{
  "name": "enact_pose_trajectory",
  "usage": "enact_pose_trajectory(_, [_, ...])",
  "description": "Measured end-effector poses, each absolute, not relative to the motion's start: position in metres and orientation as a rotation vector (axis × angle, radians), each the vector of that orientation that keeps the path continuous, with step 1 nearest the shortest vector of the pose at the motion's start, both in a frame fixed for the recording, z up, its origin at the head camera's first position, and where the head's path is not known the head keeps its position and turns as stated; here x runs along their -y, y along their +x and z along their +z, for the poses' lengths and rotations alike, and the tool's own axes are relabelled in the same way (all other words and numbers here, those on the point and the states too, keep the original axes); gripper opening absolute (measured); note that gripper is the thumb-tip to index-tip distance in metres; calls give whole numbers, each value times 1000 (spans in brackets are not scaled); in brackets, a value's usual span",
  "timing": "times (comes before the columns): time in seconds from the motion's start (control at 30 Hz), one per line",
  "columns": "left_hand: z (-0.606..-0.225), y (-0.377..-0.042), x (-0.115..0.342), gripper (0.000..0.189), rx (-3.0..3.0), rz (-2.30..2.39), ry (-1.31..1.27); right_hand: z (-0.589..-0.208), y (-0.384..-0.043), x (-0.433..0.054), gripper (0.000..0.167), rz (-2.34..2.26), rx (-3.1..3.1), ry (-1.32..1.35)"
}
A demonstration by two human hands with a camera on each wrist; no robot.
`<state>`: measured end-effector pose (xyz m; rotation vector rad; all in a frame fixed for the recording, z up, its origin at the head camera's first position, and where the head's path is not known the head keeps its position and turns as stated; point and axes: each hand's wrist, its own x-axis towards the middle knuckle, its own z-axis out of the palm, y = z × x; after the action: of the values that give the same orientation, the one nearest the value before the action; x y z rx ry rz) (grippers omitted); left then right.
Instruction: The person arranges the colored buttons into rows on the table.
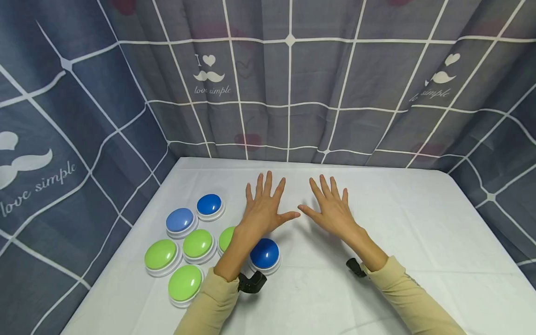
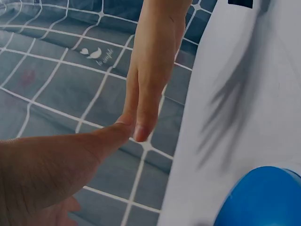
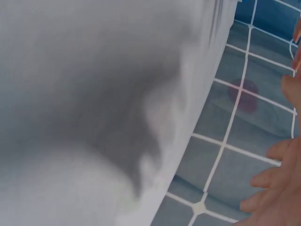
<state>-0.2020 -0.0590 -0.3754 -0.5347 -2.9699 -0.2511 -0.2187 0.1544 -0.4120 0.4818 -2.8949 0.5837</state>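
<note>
Both hands hover over the white table with fingers spread and nothing held. In the head view my left hand is just left of the middle, its forearm passing over a partly hidden green button. Just below that hand sits a dark blue button on a white base, which also shows in the left wrist view as a blue dome. My right hand lies to the right, its thumb pointing towards the left thumb. Shadows of the hands fall on the cloth.
Left of my left arm stand two blue buttons, one lighter and one darker, and several green buttons. The white table meets a grey checked curtain at the back and sides. Each wrist wears a black camera mount.
</note>
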Motion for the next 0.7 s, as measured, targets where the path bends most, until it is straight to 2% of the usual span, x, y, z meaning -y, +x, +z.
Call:
enact_pose_trajectory(0.33, [-366, -177, 71, 98, 2965, -242, -587, -405, -207, -142, 89, 669, 2810, 594])
enact_pose_trajectory(0.7, [-362, -152, 88, 91, 2901, -468, -694, -398, -183, -133, 87, 820, 2697, 752])
